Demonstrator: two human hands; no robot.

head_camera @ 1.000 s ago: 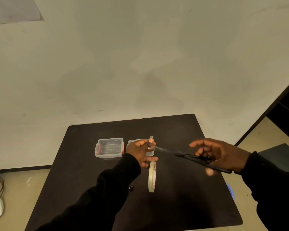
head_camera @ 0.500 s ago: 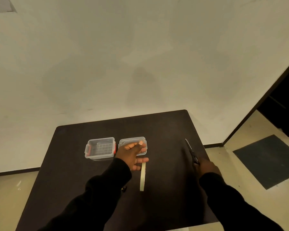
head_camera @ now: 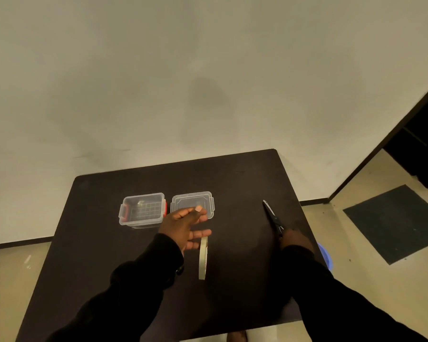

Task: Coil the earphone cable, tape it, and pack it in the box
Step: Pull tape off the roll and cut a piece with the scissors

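A clear plastic box (head_camera: pixel 141 210) with red latches stands open on the dark table (head_camera: pixel 235 178), and its clear lid (head_camera: pixel 205 199) lies just to its right. My left hand (head_camera: pixel 183 227) hovers in front of the lid with its fingers spread. A roll of pale tape (head_camera: pixel 203 259) hangs edge-on from its lower fingers, and something pale sits at a fingertip. My right hand (head_camera: pixel 295 240) rests on the table at the right, closed on the handles of black scissors (head_camera: pixel 272 214) whose blades point away from me. I see no earphone cable.
A small black object (head_camera: pixel 179 270) shows at my left wrist. A blue object (head_camera: pixel 326 255) sits below the table's right edge. A dark mat (head_camera: pixel 391 223) lies on the floor by a doorway at the right. A wall stands close behind the table.
My right hand has swung the scissors away from the tape and lowered them onto the table at the right. My left hand has dropped a little and spread its fingers.
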